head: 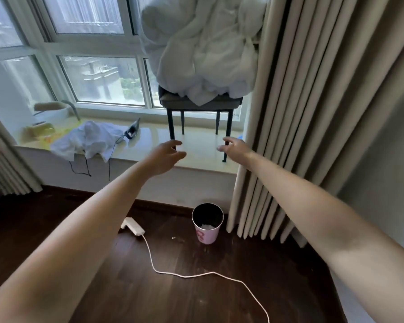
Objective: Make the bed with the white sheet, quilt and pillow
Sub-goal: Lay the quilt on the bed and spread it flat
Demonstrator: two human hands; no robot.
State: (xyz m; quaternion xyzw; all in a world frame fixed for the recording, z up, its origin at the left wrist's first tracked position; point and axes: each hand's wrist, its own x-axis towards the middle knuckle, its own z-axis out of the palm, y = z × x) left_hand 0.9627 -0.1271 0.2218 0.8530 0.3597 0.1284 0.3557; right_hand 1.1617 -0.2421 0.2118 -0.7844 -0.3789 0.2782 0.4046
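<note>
Both bare arms stretch forward, left hand [166, 155] and right hand [234, 146] empty, fingers loosely spread, just short of the chair legs. White quilt [203, 50] sits heaped on the dark chair [200, 104] on the window ledge [196, 150]; beige curtain [313, 101] alongside, pink bin [207, 223] below.

Dark stool [200, 106] stands on pale window ledge [196, 155], in front of window [98, 75]. Crumpled white garment [89, 139] lies on ledge left of stool, hanging over the edge; black corded device [132, 131] just beside it. Beige curtain [301, 101] hangs at right. Pink bin [207, 223] stands on dark wood floor [173, 299] near curtain foot. White power strip [133, 226] lies left of bin, its cord trailing across floor.
</note>
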